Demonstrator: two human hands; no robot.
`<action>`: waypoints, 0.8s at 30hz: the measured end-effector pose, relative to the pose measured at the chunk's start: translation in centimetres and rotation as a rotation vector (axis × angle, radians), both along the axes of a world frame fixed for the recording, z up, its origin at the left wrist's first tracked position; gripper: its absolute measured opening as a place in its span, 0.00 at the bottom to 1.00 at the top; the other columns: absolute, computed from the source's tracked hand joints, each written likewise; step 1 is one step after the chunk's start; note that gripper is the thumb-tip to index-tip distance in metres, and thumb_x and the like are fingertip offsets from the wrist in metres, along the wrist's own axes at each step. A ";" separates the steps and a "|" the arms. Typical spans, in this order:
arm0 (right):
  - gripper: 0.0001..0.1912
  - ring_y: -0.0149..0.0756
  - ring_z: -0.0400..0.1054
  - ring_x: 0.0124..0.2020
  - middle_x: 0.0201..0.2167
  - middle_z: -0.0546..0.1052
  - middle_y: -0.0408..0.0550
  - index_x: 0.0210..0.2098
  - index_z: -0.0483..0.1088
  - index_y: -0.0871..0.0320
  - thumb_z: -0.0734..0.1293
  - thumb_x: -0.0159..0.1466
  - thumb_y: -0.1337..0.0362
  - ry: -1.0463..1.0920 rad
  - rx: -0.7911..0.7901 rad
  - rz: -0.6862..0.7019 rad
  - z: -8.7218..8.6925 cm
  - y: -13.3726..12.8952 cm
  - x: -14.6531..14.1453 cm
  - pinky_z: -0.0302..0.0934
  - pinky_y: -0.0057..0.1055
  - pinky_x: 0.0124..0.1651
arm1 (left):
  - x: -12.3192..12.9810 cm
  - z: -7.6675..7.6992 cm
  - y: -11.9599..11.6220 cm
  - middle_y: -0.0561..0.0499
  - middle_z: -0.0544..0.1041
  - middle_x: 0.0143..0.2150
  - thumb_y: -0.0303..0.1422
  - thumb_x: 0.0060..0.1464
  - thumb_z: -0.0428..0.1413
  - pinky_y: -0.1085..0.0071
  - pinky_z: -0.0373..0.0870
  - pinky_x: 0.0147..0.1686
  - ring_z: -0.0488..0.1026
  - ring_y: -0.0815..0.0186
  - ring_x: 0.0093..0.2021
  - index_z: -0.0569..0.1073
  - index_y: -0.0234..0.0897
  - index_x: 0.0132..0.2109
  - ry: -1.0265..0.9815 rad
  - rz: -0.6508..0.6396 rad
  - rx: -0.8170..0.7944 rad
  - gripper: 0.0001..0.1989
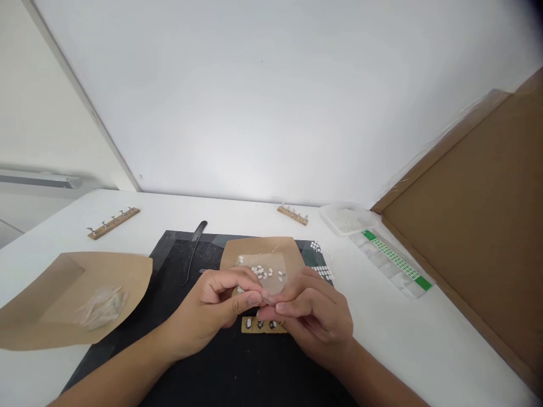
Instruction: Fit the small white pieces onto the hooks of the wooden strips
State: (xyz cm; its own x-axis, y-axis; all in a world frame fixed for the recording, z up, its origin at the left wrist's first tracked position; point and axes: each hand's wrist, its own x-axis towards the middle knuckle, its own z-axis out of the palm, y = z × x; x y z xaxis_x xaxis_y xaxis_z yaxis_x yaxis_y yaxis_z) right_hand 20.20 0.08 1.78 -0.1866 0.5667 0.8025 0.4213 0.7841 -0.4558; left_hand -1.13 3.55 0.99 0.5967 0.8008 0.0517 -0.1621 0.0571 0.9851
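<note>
Close together over the black mat (195, 362), my left hand (220, 299) and my right hand (316, 314) meet at the fingertips. Both are closed in a pinch around something small that the fingers mostly hide; its kind cannot be made out. Just below the fingertips lies a short cork-coloured strip (254, 328) with small metal holders, a white oval piece on the leftmost. My right hand covers its right end. Behind the hands is a brown paper tray (237, 246) with several small white oval pieces (265, 272) in it.
At left stands another brown tray (38, 316) holding clear plastic pieces (104, 308). A dark curved file (195, 246) crosses the mat's back. Strips with metal stands (113, 224) (292, 215) lie farther back. At right are a green-labelled plastic case (396, 260) and a cardboard panel (475, 226).
</note>
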 end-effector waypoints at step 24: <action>0.19 0.33 0.74 0.33 0.32 0.80 0.41 0.38 0.73 0.53 0.78 0.63 0.47 -0.239 -0.237 0.122 0.8 0.5 1.9 0.64 0.31 0.38 | 0.5 -0.3 -0.6 0.50 0.80 0.37 0.51 0.63 0.62 0.84 0.54 0.13 0.63 0.82 0.14 0.79 0.36 0.45 0.291 0.000 -0.042 0.20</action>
State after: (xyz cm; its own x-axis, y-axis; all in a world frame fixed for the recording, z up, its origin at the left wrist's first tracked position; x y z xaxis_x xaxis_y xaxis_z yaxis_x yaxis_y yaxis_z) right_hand 22.12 0.60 2.57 -0.4311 0.6940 0.5767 0.4476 0.7194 -0.5311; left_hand -0.66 2.92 0.69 0.5819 0.7983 -0.1551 0.1268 0.0993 0.9869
